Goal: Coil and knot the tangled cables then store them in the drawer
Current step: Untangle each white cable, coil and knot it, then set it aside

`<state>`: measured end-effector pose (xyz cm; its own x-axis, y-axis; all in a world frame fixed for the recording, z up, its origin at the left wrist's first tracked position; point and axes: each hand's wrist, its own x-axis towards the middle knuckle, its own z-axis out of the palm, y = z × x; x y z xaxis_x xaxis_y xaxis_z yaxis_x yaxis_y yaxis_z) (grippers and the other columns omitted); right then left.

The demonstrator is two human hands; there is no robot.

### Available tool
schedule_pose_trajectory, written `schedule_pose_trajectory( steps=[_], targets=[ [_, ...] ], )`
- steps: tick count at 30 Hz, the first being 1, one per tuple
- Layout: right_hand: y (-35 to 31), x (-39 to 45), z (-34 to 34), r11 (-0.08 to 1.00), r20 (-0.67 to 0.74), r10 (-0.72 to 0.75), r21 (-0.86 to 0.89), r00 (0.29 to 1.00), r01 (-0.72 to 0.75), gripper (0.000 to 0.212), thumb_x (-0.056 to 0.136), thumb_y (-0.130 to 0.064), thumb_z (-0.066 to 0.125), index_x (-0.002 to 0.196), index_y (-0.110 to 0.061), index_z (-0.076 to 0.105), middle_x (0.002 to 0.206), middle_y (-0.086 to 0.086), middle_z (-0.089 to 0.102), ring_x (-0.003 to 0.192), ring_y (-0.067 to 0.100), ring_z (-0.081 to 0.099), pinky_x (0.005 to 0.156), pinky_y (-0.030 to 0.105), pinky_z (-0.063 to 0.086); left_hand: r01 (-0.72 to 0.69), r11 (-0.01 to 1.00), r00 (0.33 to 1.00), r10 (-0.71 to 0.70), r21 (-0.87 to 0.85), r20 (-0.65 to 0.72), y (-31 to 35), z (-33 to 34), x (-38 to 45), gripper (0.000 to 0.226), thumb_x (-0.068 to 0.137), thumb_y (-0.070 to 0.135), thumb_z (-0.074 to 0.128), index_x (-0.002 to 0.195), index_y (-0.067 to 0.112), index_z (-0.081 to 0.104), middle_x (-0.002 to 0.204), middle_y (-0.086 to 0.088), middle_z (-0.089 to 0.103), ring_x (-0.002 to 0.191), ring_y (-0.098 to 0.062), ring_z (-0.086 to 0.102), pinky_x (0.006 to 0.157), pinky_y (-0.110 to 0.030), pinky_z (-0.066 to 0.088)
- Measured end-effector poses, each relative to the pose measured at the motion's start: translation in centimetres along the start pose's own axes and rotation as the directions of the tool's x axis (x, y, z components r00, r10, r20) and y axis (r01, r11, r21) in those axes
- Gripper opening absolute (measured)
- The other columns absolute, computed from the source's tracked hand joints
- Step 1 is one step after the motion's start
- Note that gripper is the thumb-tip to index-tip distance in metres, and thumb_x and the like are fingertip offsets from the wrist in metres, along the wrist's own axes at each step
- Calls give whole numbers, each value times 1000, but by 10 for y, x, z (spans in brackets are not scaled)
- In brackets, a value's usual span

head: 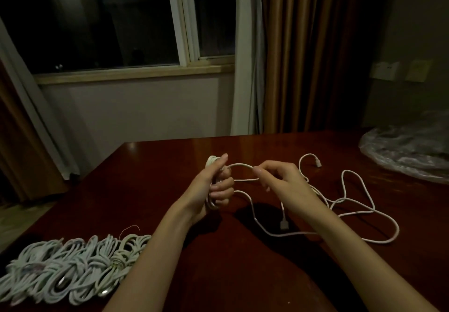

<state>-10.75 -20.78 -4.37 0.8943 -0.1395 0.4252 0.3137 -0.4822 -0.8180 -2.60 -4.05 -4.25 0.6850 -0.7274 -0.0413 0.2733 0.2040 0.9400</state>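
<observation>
The cable (pixel 286 232) in hand is a thin white cord, part wound and part loose: its wound part sits as a small coil (pixel 213 166) in the left hand (pixel 216 185), whose fingers are curled round the loops with the thumb laid along the top, and from there a short arc of cord runs across to the right hand (pixel 279 178), which pinches it between thumb and fingertips. The rest trails right and toward the near side over the dark red surface (pixel 158 178) in slack bends, with one plug (pixel 283 224) lying just below the right wrist and another plug (pixel 317 162) at the far end of a loop. It looks light and limp, soft enough to bend into tight turns yet springy enough that loose loops would open out if let go, so the left grip should stay closed round the whole bundle, not just one strand. The jacket seems smooth and may slide through a light pinch; the best hold for feeding is on the bare cord near the coil, not on a plug. In this dim light I cannot tell whether the trailing loops are truly knotted or only crossed. A heap of finished bundles (pixel 73 270) lies at the near left; no drawer shows.
</observation>
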Motion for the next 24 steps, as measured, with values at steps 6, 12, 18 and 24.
schedule_pose_trajectory(
  steps=[6,12,18,24],
  targets=[
    [-6,1,3,990,-68,22,139,997,-12,20,97,-20,54,89,-15,72,52,-13,48,49,-2,44,48,10,33,-46,969,996,62,245,-59,-9,14,3,42,80,57,53,68,19,41,57,5,38,36,-3,28,38,-16,28],
    [-14,-3,9,985,-87,3,170,996,11,17,96,-17,55,89,-20,70,54,-18,57,49,-5,50,46,9,36,-57,940,994,86,336,-72,-16,28,1,47,80,62,47,74,16,49,55,3,37,38,-4,27,40,-17,25],
    [-21,-8,16,993,-71,-23,113,997,31,22,99,-17,51,102,-16,72,81,-16,70,81,-6,64,68,8,45,-31,941,995,61,336,-79,-19,30,1,66,74,76,49,74,11,49,52,6,25,39,-6,22,37,-17,25],
    [-29,-13,36,985,48,-108,-133,993,113,26,101,-13,41,118,-15,61,100,-4,55,90,5,56,78,20,50,-112,929,962,190,353,-196,-19,35,3,67,69,76,49,86,13,63,72,6,63,61,0,62,55,-17,44]
  ],
)
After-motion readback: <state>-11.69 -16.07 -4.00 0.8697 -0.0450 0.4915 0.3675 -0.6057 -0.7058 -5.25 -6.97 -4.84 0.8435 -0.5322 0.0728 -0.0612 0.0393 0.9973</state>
